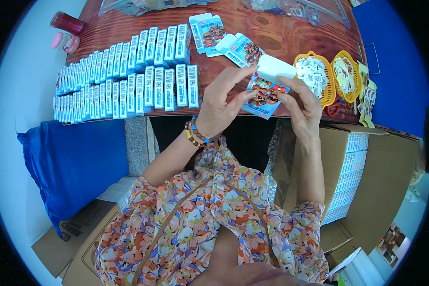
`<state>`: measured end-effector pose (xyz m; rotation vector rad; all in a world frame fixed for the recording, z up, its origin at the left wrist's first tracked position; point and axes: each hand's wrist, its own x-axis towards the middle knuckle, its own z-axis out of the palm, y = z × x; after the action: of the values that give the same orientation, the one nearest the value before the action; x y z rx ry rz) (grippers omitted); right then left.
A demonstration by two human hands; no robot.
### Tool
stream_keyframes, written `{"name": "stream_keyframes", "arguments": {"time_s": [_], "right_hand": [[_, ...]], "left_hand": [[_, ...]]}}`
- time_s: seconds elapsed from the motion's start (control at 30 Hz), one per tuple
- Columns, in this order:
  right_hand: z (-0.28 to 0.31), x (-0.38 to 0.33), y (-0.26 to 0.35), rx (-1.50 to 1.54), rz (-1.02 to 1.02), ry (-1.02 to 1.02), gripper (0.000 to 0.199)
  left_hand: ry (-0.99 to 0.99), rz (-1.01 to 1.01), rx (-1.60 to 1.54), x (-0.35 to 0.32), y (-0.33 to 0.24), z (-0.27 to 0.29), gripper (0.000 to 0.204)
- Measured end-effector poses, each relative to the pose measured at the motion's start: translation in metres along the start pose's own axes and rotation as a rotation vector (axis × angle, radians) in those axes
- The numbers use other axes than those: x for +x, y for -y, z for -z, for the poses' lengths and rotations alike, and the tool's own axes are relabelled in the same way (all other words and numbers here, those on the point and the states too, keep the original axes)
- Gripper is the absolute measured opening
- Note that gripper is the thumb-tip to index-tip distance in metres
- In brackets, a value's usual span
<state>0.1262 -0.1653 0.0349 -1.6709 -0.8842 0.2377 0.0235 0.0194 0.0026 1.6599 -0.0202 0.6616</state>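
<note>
Over the table's near edge I hold a small blue cardboard box [261, 109] printed with cartoon figures, its white flap [274, 67] standing up at the far end. My left hand [223, 97] grips the box's left side, with the thumb on the printed front. On the opposite side, my right hand [304, 110] pinches it with thumb and fingers. Just beyond lie two flattened-looking boxes of the same print, one a blue carton [240, 49] and the other a carton [208, 34] farther left.
Two rows of upright blue boxes [169, 88] fill the table's left part. At right stand a yellow basket [330, 97] of white slips and another yellow basket [353, 95] of printed pieces. Red scissors handles [332, 110] lie beside them. A large carton [319, 157] of packed boxes is below right.
</note>
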Motion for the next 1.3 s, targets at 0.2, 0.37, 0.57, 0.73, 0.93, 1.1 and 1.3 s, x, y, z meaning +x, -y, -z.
{"name": "stream_keyframes", "arguments": {"time_s": [0.2, 0.37, 0.57, 0.73, 0.93, 1.1, 1.3], "right_hand": [[-0.006, -0.003, -0.007, 0.056, 0.016, -0.007, 0.026], [-0.003, 0.000, -0.004, -0.011, 0.046, 0.047, 0.020], [-0.003, -0.002, 0.009, -0.122, -0.006, 0.204, 0.017], [-0.008, 0.000, 0.006, 0.199, -0.113, 0.106, 0.011], [-0.012, 0.007, 0.019, 0.321, -0.437, 0.192, 0.017], [-0.011, 0.004, 0.014, 0.207, -0.357, 0.204, 0.022], [-0.012, 0.005, 0.025, -0.032, -0.270, 0.252, 0.022]], "left_hand": [[0.070, 0.030, -0.060, -0.002, -0.002, 0.009, 0.040], [0.107, 0.322, -0.437, -0.010, -0.001, 0.010, 0.032], [0.153, 0.354, -0.231, -0.020, -0.007, 0.014, 0.030], [0.188, 0.349, -0.143, -0.018, -0.019, 0.018, 0.031], [0.199, 0.381, -0.175, -0.022, -0.017, 0.024, 0.031], [0.202, 0.396, -0.242, -0.024, -0.017, 0.023, 0.035], [0.176, 0.370, -0.259, -0.026, -0.011, 0.023, 0.041]]}}
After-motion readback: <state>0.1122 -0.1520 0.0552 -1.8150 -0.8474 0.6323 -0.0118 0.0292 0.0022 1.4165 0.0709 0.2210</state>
